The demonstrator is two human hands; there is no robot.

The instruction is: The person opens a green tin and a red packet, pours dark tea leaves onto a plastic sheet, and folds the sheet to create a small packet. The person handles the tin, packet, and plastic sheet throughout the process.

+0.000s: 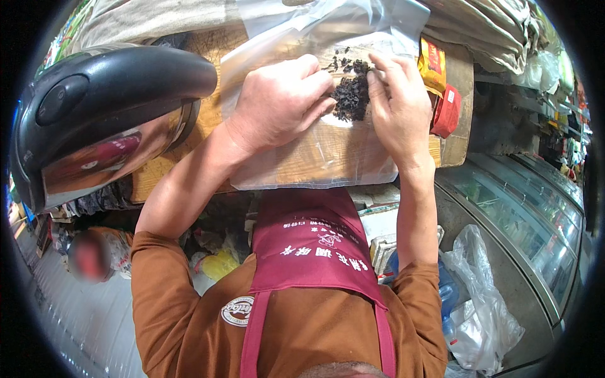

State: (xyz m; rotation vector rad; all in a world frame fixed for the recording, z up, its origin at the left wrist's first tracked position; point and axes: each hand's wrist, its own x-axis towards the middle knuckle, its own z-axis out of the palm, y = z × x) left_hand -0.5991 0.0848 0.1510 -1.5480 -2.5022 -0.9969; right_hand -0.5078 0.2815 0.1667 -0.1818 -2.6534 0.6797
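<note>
A pile of small dark, curled dried pieces (350, 98) lies on a clear plastic bag (302, 165), which is spread flat over a wooden board (208, 113). My left hand (283, 101) is at the pile's left side, fingers curled in and fingertips at its edge; whether anything is pinched in them is hidden. On the pile's right side is my right hand (399, 101), its fingers bent and thumb against the dark pieces; I cannot tell if it grips any. A few loose pieces are scattered beyond the pile, between the two hands.
A black-handled, shiny metal kettle (113, 108) stands close on the left. Yellow (432, 66) and red packets (445, 111) lie at the board's right edge. Beige cloth (165, 19) borders the far side. Lower right are a glass-topped case (515, 203) and a crumpled plastic bag (482, 302).
</note>
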